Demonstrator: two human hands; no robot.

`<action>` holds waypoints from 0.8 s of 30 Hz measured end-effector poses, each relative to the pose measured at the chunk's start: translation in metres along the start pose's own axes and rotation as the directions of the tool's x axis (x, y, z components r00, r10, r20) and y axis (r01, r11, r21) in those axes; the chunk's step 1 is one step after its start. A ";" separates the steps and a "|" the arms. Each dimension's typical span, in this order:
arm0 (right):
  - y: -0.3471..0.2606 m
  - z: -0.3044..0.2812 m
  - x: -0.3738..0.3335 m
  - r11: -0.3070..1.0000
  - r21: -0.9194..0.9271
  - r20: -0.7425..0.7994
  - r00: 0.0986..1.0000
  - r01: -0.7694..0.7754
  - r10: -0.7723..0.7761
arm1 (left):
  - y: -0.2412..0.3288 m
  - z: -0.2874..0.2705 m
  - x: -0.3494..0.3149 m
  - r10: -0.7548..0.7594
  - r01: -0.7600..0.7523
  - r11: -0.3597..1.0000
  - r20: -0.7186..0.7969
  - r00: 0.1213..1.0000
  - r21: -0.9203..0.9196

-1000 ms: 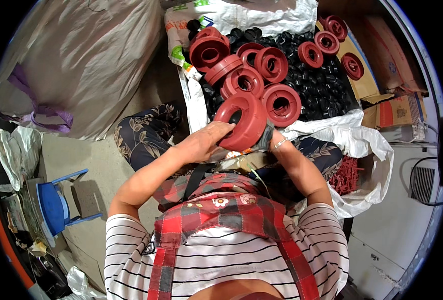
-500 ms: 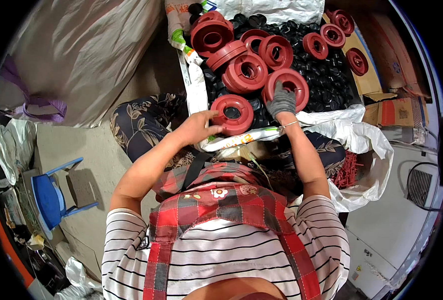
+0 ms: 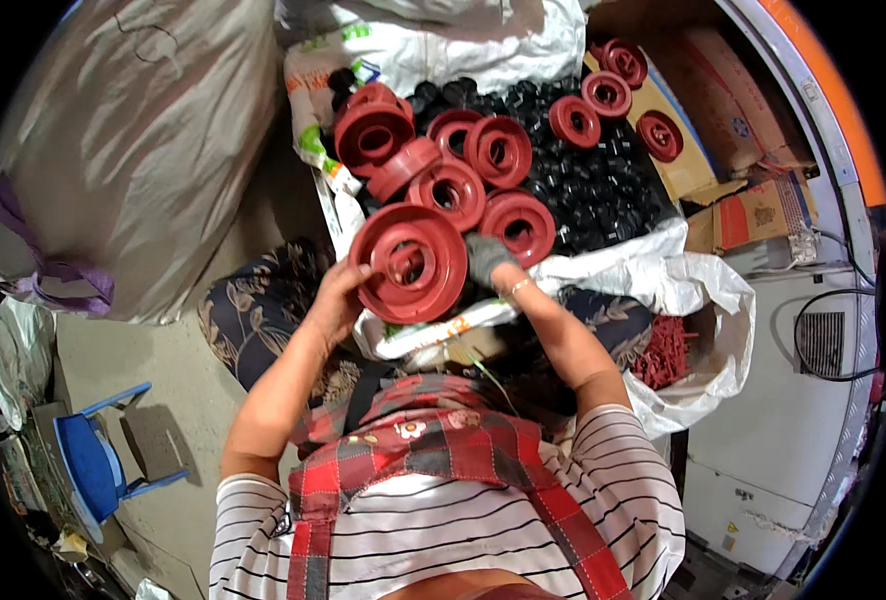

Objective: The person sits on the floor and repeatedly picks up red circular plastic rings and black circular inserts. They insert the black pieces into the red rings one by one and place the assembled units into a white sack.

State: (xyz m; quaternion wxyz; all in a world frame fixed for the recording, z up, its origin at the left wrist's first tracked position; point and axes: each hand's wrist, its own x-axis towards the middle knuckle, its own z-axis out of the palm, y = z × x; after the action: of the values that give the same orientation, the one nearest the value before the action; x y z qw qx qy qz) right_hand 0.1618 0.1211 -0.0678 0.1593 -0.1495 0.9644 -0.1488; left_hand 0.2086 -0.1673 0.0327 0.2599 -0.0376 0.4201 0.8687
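A large red plastic ring (image 3: 366,245) with a stepped, hollow centre is raised above the near edge of a white-lined container. My bare left hand (image 3: 341,298) grips its left side, the thumb over the rim. At its right edge is my right hand (image 3: 487,262) in a grey glove; the fingers are hidden, so I cannot tell whether they grip the ring. Beyond the glove another red ring (image 3: 540,228) lies on small black caps (image 3: 603,185). Several more red rings (image 3: 460,198) are heaped at the far left of the container.
Red rings (image 3: 660,136) also lie on the cardboard (image 3: 685,160) at the right. A white sack (image 3: 733,330) holding thin red pieces (image 3: 663,360) stands by my right knee. At left are a big pale sack (image 3: 153,170) and a blue stool (image 3: 88,470).
The near red ring has been lifted in my left hand. My gloved right hand has left the ring at right and come across to the lifted one. The view has shifted.
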 end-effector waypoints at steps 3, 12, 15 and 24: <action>0.061 0.096 -0.001 0.993 0.101 -0.062 0.995 -0.067 0.073 | -0.024 -0.023 0.022 -0.025 0.034 0.963 -0.037 0.999 0.268; 0.009 0.074 -0.004 0.987 -0.100 0.125 0.983 -0.125 0.137 | -0.015 0.002 0.007 -0.058 0.069 0.977 -0.063 0.996 0.200; 0.013 0.075 -0.009 0.985 -0.103 0.128 0.980 -0.141 0.154 | -0.028 -0.006 0.013 -0.007 0.025 0.977 -0.081 0.997 0.214; 0.015 0.073 -0.012 0.982 -0.129 0.128 0.980 -0.139 0.155 | -0.034 -0.006 0.014 0.066 -0.015 0.934 -0.131 0.989 0.356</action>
State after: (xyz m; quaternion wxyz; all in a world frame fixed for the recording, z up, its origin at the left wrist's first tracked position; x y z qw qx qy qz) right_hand 0.1950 0.1216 -0.1352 0.2267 -0.0968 0.9668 -0.0679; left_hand 0.2124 -0.1487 0.0007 0.2138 -0.0429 0.5875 0.7793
